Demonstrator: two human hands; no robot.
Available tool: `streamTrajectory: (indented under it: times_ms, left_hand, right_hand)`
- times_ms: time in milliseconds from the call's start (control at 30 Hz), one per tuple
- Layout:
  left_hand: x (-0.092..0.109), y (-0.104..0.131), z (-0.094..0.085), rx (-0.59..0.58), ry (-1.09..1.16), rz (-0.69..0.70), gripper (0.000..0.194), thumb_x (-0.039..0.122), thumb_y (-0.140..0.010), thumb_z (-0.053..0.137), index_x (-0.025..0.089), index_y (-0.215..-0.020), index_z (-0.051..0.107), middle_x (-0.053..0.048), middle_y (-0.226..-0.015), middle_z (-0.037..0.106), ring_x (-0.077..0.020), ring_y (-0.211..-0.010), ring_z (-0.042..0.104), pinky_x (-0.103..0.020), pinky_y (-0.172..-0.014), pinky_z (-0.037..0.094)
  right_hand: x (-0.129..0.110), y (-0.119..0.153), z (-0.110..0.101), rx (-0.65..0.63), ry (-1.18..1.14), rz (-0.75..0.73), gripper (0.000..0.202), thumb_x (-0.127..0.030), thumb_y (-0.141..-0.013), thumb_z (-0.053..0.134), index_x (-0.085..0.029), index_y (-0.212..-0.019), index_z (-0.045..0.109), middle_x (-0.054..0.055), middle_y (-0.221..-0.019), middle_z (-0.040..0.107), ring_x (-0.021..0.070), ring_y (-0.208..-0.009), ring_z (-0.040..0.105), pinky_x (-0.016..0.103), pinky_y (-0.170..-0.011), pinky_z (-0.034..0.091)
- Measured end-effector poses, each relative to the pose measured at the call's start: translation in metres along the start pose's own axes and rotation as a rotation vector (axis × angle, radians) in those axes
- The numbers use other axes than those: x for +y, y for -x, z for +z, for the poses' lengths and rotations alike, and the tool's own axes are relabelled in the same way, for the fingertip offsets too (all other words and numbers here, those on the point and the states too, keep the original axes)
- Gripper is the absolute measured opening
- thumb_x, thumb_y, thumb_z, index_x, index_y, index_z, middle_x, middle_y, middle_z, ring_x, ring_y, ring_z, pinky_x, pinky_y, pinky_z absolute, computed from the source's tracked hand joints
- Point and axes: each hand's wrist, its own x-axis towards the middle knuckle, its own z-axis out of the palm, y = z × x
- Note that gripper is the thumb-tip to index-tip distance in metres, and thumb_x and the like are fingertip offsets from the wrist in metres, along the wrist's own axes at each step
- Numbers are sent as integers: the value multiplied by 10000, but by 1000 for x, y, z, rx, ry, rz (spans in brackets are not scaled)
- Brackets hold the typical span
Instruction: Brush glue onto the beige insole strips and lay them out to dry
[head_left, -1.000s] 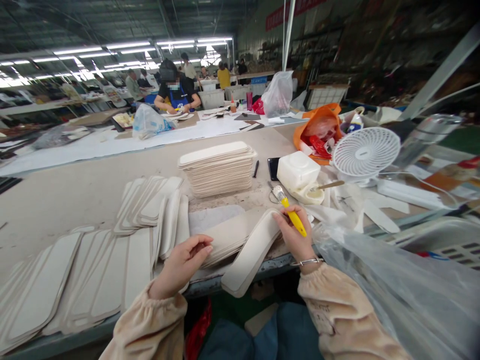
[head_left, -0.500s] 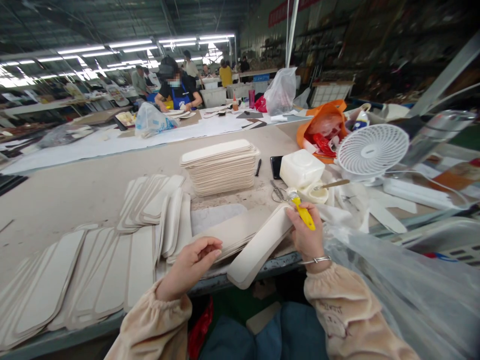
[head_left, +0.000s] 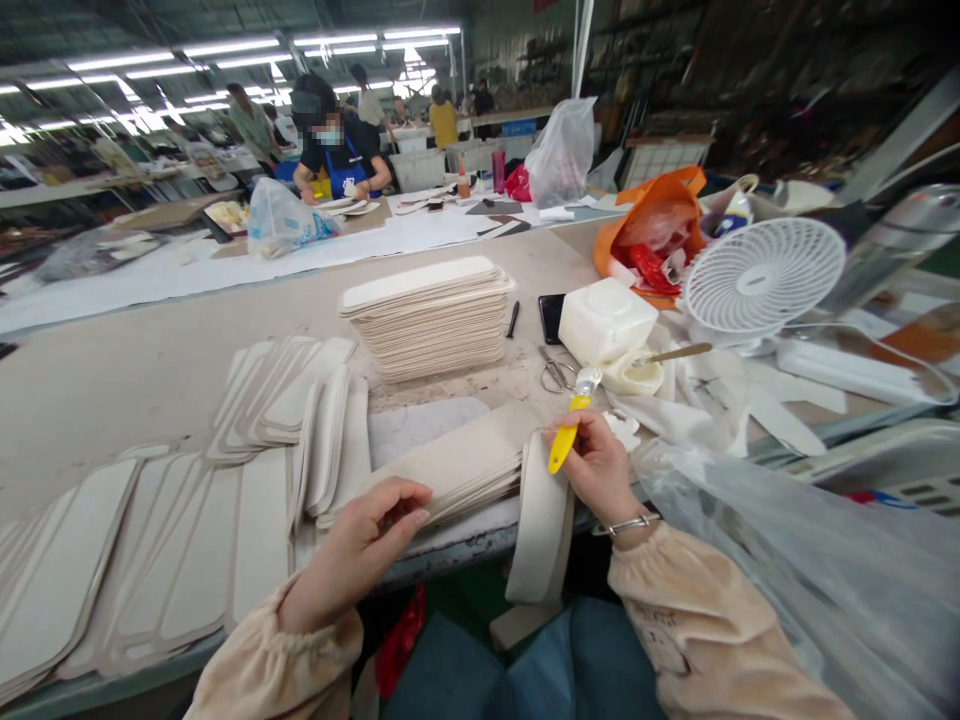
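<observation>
My right hand [head_left: 598, 467] is closed around a yellow-handled brush [head_left: 570, 432] whose tip is coated white. Its fingers also grip the upper end of a long off-white panel [head_left: 537, 545], which hangs down past the table edge. My left hand [head_left: 382, 525] is open, thumb and fingertips apart, at the near left end of a low stack of similar panels [head_left: 465, 450]. Left of that hand, more round-cornered panels [head_left: 202, 560] lie fanned out in overlapping rows. Behind the low stack stands a tall, neat stack of panels [head_left: 431, 330].
Scissors [head_left: 556, 374], a black phone [head_left: 551, 318] and a white plastic container [head_left: 607, 322] sit on the right. Beyond them are a white fan [head_left: 761, 280] and an orange bag [head_left: 652, 225]. A co-worker [head_left: 341, 150] in a blue apron works across the table.
The panel in my right hand has swung from a slant over the stack to hanging steeply off the table edge. My right hand moved slightly left and lower. My left hand shows little change.
</observation>
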Motion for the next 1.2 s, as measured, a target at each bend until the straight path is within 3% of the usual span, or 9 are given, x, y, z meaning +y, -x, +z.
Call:
streamTrajectory:
  times_ms: [300, 500, 700, 767, 867, 1000, 1200]
  left_hand:
    - [5, 0, 1, 40, -78, 28, 252, 376, -899, 527, 200, -1033, 648, -48, -985, 691, -179, -892, 643, -271, -795, 510]
    - [6, -1, 1, 47, -73, 46, 248, 363, -899, 525, 189, -1026, 647, -45, -947, 688, -167, -850, 640, -267, -775, 503]
    - [4, 3, -1, 118, -59, 42, 253, 379, -896, 529, 187, -999, 656, -52, -939, 684, -160, -804, 638, -260, -739, 510]
    - [3, 4, -4, 207, -73, 50, 280, 405, -877, 555, 184, -1020, 651, -70, -1013, 669, -175, -863, 640, -279, -789, 521]
    - [-3, 4, -8, 291, -169, 58, 443, 469, -804, 635, 186, -1145, 621, -110, -1233, 595, -253, -1138, 577, -379, -1012, 458]
    - [-15, 1, -7, 155, -294, 8, 732, 514, -712, 704, 185, -1339, 515, -140, -1443, 451, -325, -1322, 445, -467, -1120, 360]
    - [-23, -1, -5, 117, -329, 13, 742, 519, -732, 678, 205, -1378, 494, -128, -1494, 406, -320, -1343, 435, -458, -1130, 353]
  right_hand:
    - [12, -5, 2, 8, -25, 61, 316, -343, -727, 739, -244, -920, 510, -20, -796, 629, 154, -662, 586, 295, -603, 492]
    - [6, -6, 7, 50, -122, 74, 348, -327, -703, 750, -245, -905, 479, -37, -778, 613, 133, -606, 570, 292, -589, 487]
    - [-2, -6, 1, 101, -98, -37, 363, -345, -729, 736, -253, -923, 444, -30, -833, 599, 127, -630, 565, 300, -625, 501]
    - [-2, -7, -4, 133, -55, -92, 353, -354, -748, 723, -255, -932, 440, -32, -832, 587, 129, -645, 565, 301, -641, 499]
    - [-2, -7, -12, 159, -20, -135, 295, -373, -800, 681, -255, -947, 454, -30, -813, 582, 135, -642, 569, 307, -640, 499]
    - [-8, -10, -25, 212, 43, -138, 237, -407, -854, 628, -241, -945, 486, -19, -781, 614, 138, -605, 587, 303, -613, 500]
    - [-25, -29, -53, 469, 12, -134, 295, -487, -878, 584, -225, -899, 451, -58, -651, 557, 87, -483, 509, 227, -494, 445]
